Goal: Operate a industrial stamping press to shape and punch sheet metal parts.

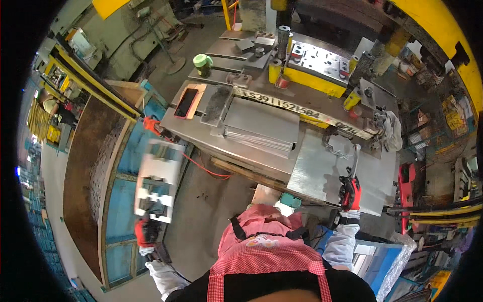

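Note:
My left hand (147, 231), in a red and black glove, is closed on the near end of a shiny rectangular metal sheet (173, 163). The sheet hangs tilted beside the blue-sided bin, left of the press table. My right hand (350, 194), gloved alike, closes around a slim metal bar-shaped tool (356, 163) with a rounded far end. Its exact kind cannot be made out. Beneath that hand, a broad flat metal sheet (317, 163) lies on the table's right part. A stack of metal sheets (261, 123) sits left of it.
A phone (187, 103) and a green-lidded bottle (203, 65) stand on the table's left side. A numbered bar (282, 103) runs behind the stack, before the die block (319, 63). The large bin (113, 201) is at left; a red bracket (405, 189) is at right.

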Demonstrator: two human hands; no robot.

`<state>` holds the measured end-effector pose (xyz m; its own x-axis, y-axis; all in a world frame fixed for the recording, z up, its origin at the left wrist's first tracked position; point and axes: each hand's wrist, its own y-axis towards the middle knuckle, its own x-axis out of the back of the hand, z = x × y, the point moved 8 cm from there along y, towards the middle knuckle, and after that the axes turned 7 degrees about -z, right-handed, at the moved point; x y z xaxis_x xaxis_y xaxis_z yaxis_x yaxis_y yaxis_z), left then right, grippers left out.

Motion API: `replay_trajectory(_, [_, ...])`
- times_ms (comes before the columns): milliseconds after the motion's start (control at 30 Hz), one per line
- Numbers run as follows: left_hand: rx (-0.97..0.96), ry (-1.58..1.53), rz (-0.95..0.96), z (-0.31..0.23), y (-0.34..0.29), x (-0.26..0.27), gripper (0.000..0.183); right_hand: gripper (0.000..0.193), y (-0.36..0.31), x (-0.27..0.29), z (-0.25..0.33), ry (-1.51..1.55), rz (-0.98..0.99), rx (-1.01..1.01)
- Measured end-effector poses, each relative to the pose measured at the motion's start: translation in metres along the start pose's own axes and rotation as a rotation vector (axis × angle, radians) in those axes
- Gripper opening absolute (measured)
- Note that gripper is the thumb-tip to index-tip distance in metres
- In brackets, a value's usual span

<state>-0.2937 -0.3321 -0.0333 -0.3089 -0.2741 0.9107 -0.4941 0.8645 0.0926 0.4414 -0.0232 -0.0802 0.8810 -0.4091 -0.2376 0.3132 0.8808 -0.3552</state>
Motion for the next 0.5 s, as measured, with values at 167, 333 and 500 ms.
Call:
replay_trajectory(167, [0.551, -0.438, -0.254, 0.155, 0.051, 0.032, 0.028, 0.045, -0.025, -0.043, 0.001, -0.079, 0.159, -0.095])
replay_trajectory(333, [0.531, -1.156, -0.599, 0.177, 0.163, 0.064, 0.039, 0.047, -0.021, -0.120, -0.010, -0.096, 0.476, -0.099])
replay_trajectory(500, [0.214, -1.069, 0.002, -0.077, 0.216, -0.076, 0.035, 0.019, 0.055, -0.148, -0.016, -0.337, 0.518, -0.022])
